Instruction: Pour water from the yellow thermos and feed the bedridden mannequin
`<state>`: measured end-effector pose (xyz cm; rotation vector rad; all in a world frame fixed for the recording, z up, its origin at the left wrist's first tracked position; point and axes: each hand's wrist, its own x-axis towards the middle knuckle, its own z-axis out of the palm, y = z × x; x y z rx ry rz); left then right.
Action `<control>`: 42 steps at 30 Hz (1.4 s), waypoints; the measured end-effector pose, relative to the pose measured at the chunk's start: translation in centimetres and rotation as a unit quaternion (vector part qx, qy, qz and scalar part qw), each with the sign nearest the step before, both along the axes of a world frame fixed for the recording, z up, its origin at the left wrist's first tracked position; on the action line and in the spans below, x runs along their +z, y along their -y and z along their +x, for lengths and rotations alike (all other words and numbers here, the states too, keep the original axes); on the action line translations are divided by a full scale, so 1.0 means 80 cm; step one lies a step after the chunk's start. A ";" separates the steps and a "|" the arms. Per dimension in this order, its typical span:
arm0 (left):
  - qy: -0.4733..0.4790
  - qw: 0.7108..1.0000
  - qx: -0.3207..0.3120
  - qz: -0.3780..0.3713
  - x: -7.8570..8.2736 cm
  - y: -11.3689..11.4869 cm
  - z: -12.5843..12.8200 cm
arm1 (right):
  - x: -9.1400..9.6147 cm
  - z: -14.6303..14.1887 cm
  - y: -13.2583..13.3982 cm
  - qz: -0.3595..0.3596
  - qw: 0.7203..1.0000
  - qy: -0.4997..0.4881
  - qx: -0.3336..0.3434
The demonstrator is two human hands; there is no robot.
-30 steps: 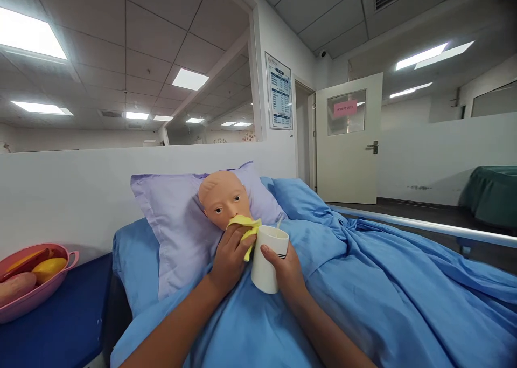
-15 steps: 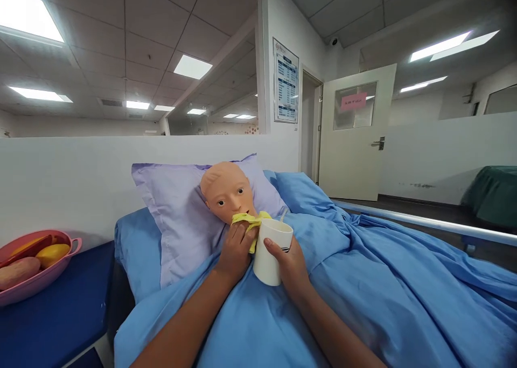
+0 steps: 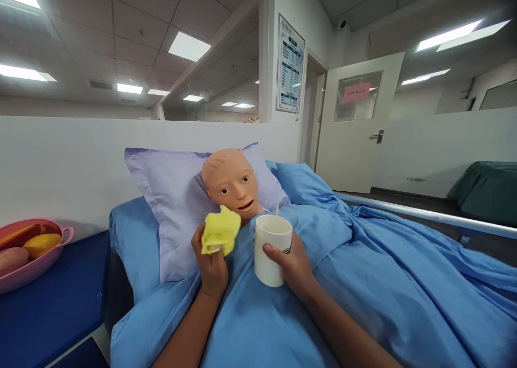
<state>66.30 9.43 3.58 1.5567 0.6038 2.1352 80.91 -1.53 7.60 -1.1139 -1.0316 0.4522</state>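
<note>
My left hand [image 3: 212, 268] is closed on a bunched yellow cloth [image 3: 221, 229], held up beside the chin of a manikin head [image 3: 230, 176]. The cloth is apart from the manikin's mouth, which shows slightly parted. My right hand [image 3: 297, 263] wraps round a white cup [image 3: 270, 273] with dark stripes near its handle side, thumb across the front. The cup stands upright over the blue cover, just below the manikin's chin. A thin clear straw [image 3: 278, 203] rises behind the cup's rim. What the cup holds is hidden.
The manikin lies on a lilac pillow [image 3: 161, 195] under a blue quilt [image 3: 363, 282]. At the left, a pink basket [image 3: 24, 268] of fruit-like items sits on a dark blue bedside table [image 3: 76, 287]. A bed rail [image 3: 424, 214] runs along the far right side.
My left hand has drawn the yellow cloth away from the manikin's mouth, down and to the left, and turned it upward. My right hand still holds the cup in nearly the same place.
</note>
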 end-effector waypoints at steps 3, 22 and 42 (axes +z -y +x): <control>0.097 0.977 -0.064 -0.181 0.011 0.001 -0.004 | 0.000 -0.002 0.001 -0.012 0.998 0.012 0.053; 0.042 0.956 -0.138 -0.255 0.015 0.003 -0.012 | 0.017 -0.013 0.002 -0.085 0.995 -0.042 0.037; 0.043 0.957 -0.146 -0.246 0.010 0.000 -0.010 | 0.007 -0.010 -0.001 -0.108 0.992 -0.020 0.066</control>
